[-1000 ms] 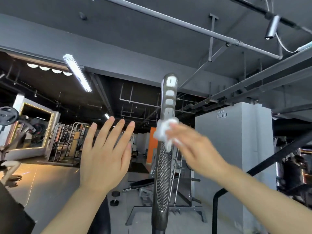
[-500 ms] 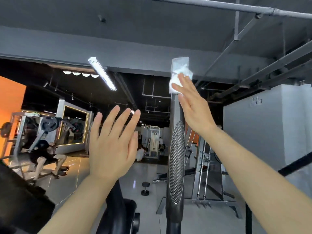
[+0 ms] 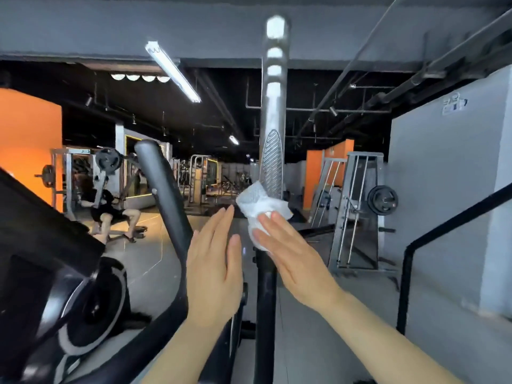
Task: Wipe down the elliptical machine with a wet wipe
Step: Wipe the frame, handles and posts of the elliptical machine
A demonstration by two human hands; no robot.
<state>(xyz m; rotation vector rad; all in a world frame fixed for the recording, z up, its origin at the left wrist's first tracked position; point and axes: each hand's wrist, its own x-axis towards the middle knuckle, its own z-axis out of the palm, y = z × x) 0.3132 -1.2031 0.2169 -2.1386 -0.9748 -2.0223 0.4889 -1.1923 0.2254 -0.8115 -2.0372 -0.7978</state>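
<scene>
right hand (image 3: 295, 253) flat, pressing wet wipe (image 3: 259, 209) on right handlebar (image 3: 273, 151); wipe soft, limp | left hand (image 3: 214, 270) spread, idle

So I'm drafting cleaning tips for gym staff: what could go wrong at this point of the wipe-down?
The right hand presses the wet wipe on the upright handle with flat fingers, not a grip, so the wipe may slip off and fall. The left hand hovers open and steadies nothing, so the handle might swing under pressure. The bunched wipe may miss the handle's far side.
</scene>
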